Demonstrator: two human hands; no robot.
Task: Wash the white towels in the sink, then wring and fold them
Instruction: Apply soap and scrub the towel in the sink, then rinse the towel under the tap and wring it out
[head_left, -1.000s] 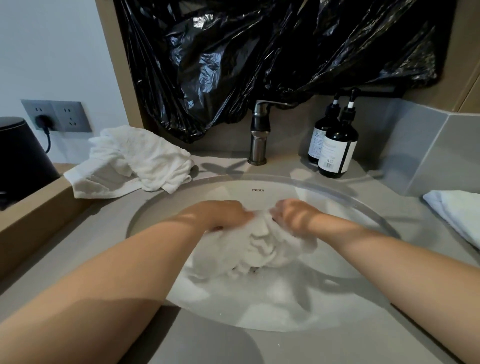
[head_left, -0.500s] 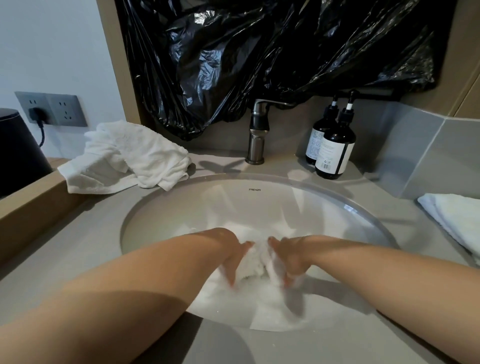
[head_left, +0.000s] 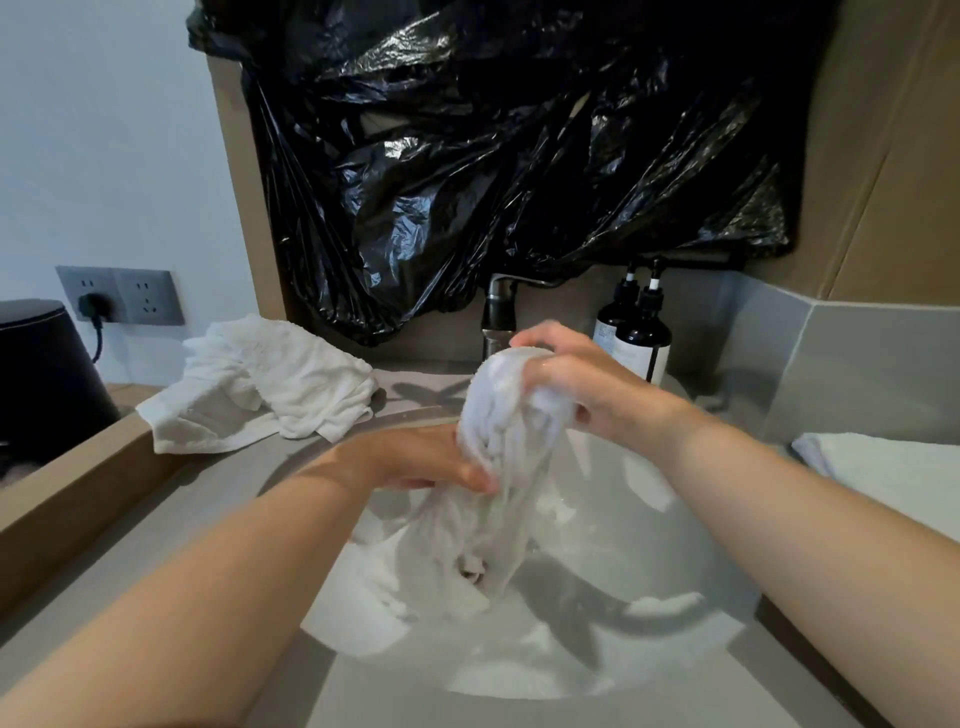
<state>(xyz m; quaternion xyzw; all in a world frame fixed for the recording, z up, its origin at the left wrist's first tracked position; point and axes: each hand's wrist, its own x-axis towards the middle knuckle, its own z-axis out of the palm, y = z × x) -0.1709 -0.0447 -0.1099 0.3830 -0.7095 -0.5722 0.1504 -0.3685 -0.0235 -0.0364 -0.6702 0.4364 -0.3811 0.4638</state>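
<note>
A wet white towel (head_left: 498, 467) hangs bunched above the white sink (head_left: 649, 545), its lower end trailing into the basin. My right hand (head_left: 576, 384) grips the towel's top, raised in front of the tap. My left hand (head_left: 415, 460) holds the towel lower down, fingers curled around its middle. A second white towel (head_left: 270, 384) lies crumpled on the counter at the left. A third white towel (head_left: 893, 473) lies folded on the counter at the right edge.
A metal tap (head_left: 498, 312) stands behind the sink, partly hidden by the towel. Two dark pump bottles (head_left: 641, 332) stand to its right. Black plastic sheeting (head_left: 519, 156) covers the wall above. A black appliance (head_left: 41, 374) and a wall socket (head_left: 122, 296) are at the left.
Both hands have lifted the towel out of the basin; my right hand rose to tap height with the top end, and the towel now hangs stretched between the hands.
</note>
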